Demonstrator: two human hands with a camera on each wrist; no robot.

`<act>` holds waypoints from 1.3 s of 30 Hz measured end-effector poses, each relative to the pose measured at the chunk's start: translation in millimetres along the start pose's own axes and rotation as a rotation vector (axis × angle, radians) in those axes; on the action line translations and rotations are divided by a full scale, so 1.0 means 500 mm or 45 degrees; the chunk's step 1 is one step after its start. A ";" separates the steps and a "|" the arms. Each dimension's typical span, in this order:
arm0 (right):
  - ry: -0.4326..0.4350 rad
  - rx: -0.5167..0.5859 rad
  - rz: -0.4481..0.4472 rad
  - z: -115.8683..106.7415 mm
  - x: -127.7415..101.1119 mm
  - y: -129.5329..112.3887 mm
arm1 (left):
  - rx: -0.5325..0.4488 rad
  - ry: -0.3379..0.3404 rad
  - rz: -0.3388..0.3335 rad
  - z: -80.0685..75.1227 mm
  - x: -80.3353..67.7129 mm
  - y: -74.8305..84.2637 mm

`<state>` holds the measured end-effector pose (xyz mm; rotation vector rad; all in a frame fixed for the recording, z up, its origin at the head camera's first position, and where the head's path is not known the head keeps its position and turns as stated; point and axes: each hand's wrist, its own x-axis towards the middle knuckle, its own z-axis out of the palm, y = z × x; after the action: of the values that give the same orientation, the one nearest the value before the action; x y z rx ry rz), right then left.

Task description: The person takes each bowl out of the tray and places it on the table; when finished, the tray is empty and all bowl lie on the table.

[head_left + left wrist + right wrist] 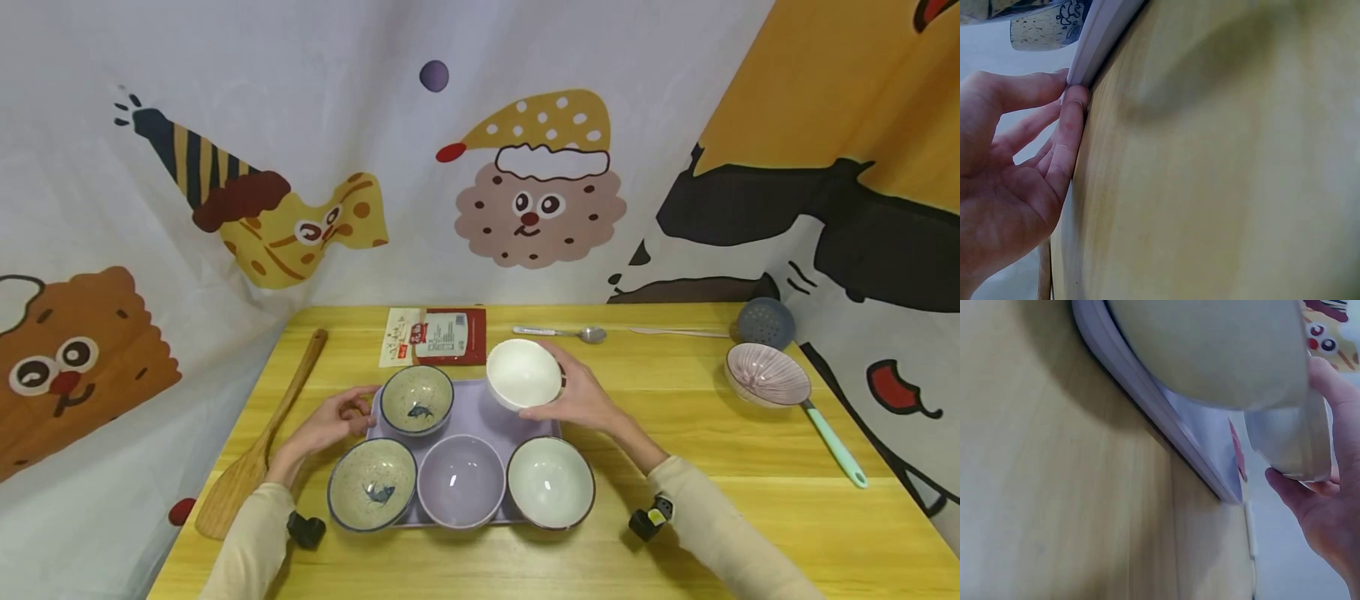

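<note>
White bowl [522,373] sat tilted in the right hand's [581,396] curled fingers, while the left hand's [330,425] loose fingertips steadied the tray [480,412].

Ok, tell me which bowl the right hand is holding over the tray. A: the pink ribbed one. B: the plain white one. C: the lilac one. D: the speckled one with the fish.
B: the right hand grips the plain white bowl, tilted above the back of the tray.
</note>
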<state>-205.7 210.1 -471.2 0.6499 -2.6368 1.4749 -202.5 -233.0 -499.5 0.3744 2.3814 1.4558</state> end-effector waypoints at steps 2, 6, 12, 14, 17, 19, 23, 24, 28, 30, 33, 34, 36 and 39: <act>0.049 -0.008 0.002 -0.014 -0.008 -0.001 | 0.000 -0.005 0.003 0.001 0.000 0.001; 0.138 -0.034 0.027 -0.041 -0.026 -0.001 | -0.002 -0.004 0.005 0.002 0.001 -0.002; 0.234 -0.080 0.113 -0.083 -0.056 0.011 | -0.012 0.002 0.005 0.000 0.002 -0.008; 0.265 -0.082 0.129 -0.096 -0.065 0.013 | -0.013 0.004 0.003 -0.002 0.002 -0.010; 0.321 -0.073 0.135 -0.114 -0.080 0.015 | -0.015 -0.001 0.004 -0.003 0.003 -0.012; 0.360 -0.065 0.143 -0.124 -0.089 0.016 | -0.019 -0.004 0.004 -0.003 0.004 -0.013; 0.450 -0.085 0.186 -0.143 -0.108 0.018 | -0.020 -0.007 0.006 -0.002 0.005 -0.013; 0.471 -0.096 0.200 -0.147 -0.113 0.019 | -0.020 -0.006 0.006 -0.001 0.005 -0.012; 0.545 -0.135 0.236 -0.165 -0.129 0.029 | -0.020 0.002 0.000 0.000 0.004 -0.011; 0.574 -0.153 0.257 -0.174 -0.137 0.033 | -0.024 0.006 -0.003 0.000 0.003 -0.011; 0.610 -0.179 0.300 -0.186 -0.148 0.041 | -0.035 0.007 -0.002 0.000 0.002 -0.011; 0.620 -0.191 0.322 -0.189 -0.152 0.043 | -0.034 0.008 -0.001 0.000 0.002 -0.011; 0.637 -0.196 0.364 -0.196 -0.159 0.047 | -0.033 0.010 -0.003 -0.001 0.002 -0.010; 0.670 -0.213 0.433 -0.204 -0.169 0.053 | -0.029 0.009 -0.009 -0.002 0.002 -0.009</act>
<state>-155.0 334.5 -457.6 -0.1933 -2.4729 1.2439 -203.8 -235.3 -503.2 0.3556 2.3673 1.4822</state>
